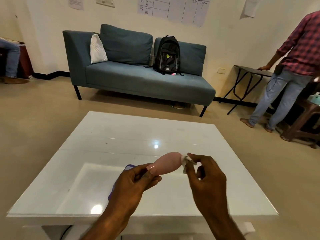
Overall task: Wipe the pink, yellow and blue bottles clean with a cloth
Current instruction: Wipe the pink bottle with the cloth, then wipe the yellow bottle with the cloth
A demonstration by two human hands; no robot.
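Hands reach out over the near half of the white table (121, 135), both raised a little above it. The left hand (136, 184) is curled, and its thumb and fingers grip the thin end of the pink bottle (168, 162). The right hand (206, 175) is curled too, and it pinches a small white cloth (186, 160) between thumb and fingertips. The pink bottle lies on its side in the air above the table, between the two hands, with its fat end toward the right hand. The cloth touches that fat end. On the table, under the left hand, lies a purple-blue thing (128, 168). It is mostly hidden, so I cannot tell what it is. Beyond the table's far edge stands a blue sofa (147, 80). A black backpack (167, 55) sits upright on it, and I cannot see what is inside. A white pillow (97, 49) leans near the sofa's arm. Past the table's far right corner, a person in a checked shirt (297, 54) stands with a hand on a dark folding table (251, 71).
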